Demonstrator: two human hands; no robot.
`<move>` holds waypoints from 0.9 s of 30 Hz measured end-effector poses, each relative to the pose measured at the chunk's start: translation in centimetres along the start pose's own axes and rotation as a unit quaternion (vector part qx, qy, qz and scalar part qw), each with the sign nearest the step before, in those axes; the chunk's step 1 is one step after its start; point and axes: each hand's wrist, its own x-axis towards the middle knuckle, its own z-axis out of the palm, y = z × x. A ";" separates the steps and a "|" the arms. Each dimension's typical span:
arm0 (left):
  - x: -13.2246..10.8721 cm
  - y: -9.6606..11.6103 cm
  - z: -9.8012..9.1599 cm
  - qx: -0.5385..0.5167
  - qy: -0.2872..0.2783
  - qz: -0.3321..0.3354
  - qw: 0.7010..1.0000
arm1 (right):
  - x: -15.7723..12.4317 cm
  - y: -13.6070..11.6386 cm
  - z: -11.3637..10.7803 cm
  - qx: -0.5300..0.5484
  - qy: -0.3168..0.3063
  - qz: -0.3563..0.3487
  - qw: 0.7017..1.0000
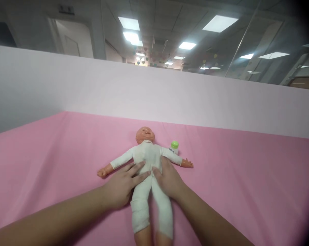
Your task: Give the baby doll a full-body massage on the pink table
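A baby doll (149, 153) in a white cloth suit lies on its back, head away from me, arms spread to the sides. My left hand (120, 186) rests on the doll's waist from the left, its fingers stretched out and apart over the cloth. Against the other side of the waist lies my right hand (169, 177), thumb on the front and fingers extended along the flank. Both hands touch the doll without closing round it. Partly hidden behind the doll's arm on the right stands a small white bottle with a green cap (174, 146).
A pink cloth (233, 177) covers the surface under the doll, with soft creases. A white padded wall (154, 92) rises along the back and continues at the left. Beyond it are glass, ceiling lights and a doorway (74, 37).
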 end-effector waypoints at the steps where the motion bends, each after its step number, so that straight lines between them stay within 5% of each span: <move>1: 0.0 -0.2 -0.2 -0.021 0.005 -0.010 1.000 | 0.0 0.1 0.0 0.001 -0.002 0.006 1.000; 12: 0.2 -1.7 -2.4 -0.201 0.103 -0.069 0.972 | -0.5 -0.5 0.1 0.038 0.017 -0.012 0.999; 21: 0.0 -1.0 -3.9 -0.236 0.144 -0.129 0.952 | -0.2 -1.9 -2.4 0.095 -0.065 -0.022 0.993; 25: 2.4 -2.4 -4.1 -0.260 0.209 -0.159 0.929 | 1.4 -1.4 -3.1 0.121 -0.027 -0.016 0.992; 27: 5.3 -3.8 -4.3 -0.303 0.276 -0.211 0.887 | 3.7 -1.0 -2.9 0.137 0.013 -0.004 0.990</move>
